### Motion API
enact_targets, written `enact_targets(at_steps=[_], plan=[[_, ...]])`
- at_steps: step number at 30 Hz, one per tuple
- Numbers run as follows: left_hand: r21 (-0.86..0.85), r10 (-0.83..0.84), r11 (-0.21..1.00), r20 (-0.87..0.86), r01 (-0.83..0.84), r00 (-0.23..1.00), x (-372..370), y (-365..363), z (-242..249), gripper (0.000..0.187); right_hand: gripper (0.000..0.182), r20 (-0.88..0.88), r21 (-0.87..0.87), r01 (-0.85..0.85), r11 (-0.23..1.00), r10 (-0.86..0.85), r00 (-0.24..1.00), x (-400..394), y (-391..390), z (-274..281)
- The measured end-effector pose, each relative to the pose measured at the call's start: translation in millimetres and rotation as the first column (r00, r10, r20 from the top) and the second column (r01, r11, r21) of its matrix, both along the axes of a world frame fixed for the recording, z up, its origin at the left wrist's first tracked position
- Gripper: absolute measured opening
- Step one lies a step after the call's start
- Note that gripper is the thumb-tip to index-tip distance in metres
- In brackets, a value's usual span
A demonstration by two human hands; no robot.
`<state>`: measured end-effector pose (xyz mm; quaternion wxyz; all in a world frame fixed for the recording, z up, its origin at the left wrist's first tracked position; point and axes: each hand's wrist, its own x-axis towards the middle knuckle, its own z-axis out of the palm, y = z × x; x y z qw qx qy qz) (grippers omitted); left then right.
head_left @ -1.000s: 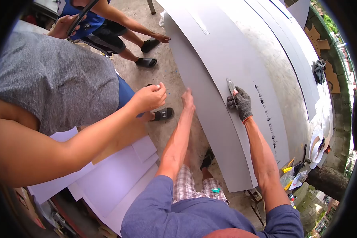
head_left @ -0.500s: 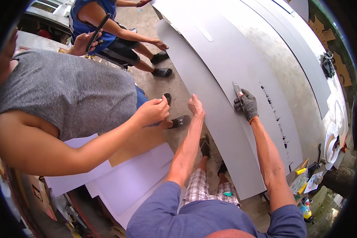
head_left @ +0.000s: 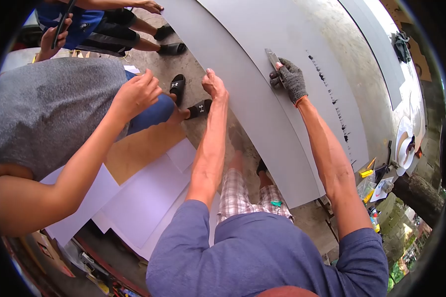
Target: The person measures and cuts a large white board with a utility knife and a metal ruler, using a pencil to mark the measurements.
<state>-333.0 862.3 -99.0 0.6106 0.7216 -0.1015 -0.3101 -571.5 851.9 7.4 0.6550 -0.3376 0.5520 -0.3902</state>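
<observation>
Fingers of the right hand (head_left: 288, 79), in a dark grey knitted glove with an orange-edged cuff, are closed around a slim silver-grey bladed tool (head_left: 271, 58), which points toward the upper left of the frame. It is over the smooth grey, curved-edged wide sheet (head_left: 267, 29), close to its boundary with the long, flat, grey narrower sheet (head_left: 267, 138). Left hand (head_left: 215, 85), bare, has its fingers curled and thumb raised at the narrower sheet's outer edge; whether it grips that edge I cannot tell. Right of the tool, a broken row of black marks (head_left: 334, 102) runs down the wide sheet. Upper left, a person in a blue top reaches a hand (head_left: 151, 6) to the narrower sheet's far end. Lower left, pale lavender-white flat sheets (head_left: 146, 208) partly overlap a brown flat board (head_left: 136, 148).
</observation>
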Motion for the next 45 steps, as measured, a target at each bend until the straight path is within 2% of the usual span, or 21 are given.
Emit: enact_targets(at_steps=[4,7,10,16,19,20,22,25,28,29,32,35,41,43,45], plan=[[-0.027,-0.007,1.0,-0.076,0.005,0.997,-1,0,-3,0.045,0.047,-0.034,0.006,0.01,1.0,-0.01,0.999,1,0,0],[-0.079,0.066,0.995,0.01,-0.065,0.998,-5,-7,-11,0.047,0.046,-0.029,-0.015,0.003,1.0,-0.003,1.0,0,-4,-2],[0.017,-0.001,1.0,0.033,0.001,0.999,-3,-3,-13,0.049,0.044,-0.019,-0.019,0.006,1.0,-0.006,1.0,1,-1,-4],[-0.057,0.002,0.998,0.01,-0.002,1.0,-6,-3,-21,0.051,0.044,-0.051,-0.04,-0.012,0.999,0.01,0.999,1,-2,-2],[0.104,-0.082,0.991,0.027,0.079,0.996,-3,0,-16,0.043,0.041,-0.086,-0.02,-0.015,1.0,0.014,0.996,6,-1,7],[0.08,-0.051,0.996,0.052,0.047,0.997,-5,-1,-13,0.044,0.04,-0.197,-0.048,-0.074,0.996,0.063,0.978,9,-3,11],[0.036,0.01,0.999,0.098,-0.014,0.995,-11,-3,-8,0.045,0.038,-0.412,-0.081,-0.196,0.977,0.146,0.899,19,-5,21],[0.045,-0.024,0.999,0.056,0.021,0.998,-10,2,1,0.046,0.039,-0.64,-0.17,-0.345,0.923,0.163,0.751,42,-13,26],[-0.028,0.033,0.999,0.011,-0.033,0.999,-14,2,10,0.047,0.038,-0.882,-0.326,-0.592,0.737,-0.012,0.471,56,-33,14],[-0.009,0.023,1.0,0.023,-0.023,0.999,-14,2,13,0.047,0.037,-0.917,-0.271,-0.631,0.726,0.004,0.398,58,-37,13],[0.044,-0.004,0.999,0.047,0.002,0.999,-12,3,10,0.046,0.039,-0.973,-0.216,-0.721,0.658,-0.08,0.218,68,-46,13],[0.061,-0.012,0.998,0.042,0.01,0.999,-12,3,8,0.045,0.042,-1.0,0.002,-0.744,0.668,0.007,0.003,83,-44,36],[0.034,0.004,0.999,0.115,-0.008,0.993,-16,2,20,0.046,0.039,-0.951,0.232,-0.697,0.679,0.008,-0.308,113,-35,38],[0.095,-0.035,0.995,0.17,0.019,0.985,-16,4,22,0.046,0.036,-0.963,0.232,-0.711,0.663,0.051,-0.266,120,-41,44],[0.083,-0.034,0.996,0.147,0.022,0.989,-15,5,16,0.047,0.029,-0.963,0.242,-0.739,0.628,0.065,-0.26,125,-46,53]])
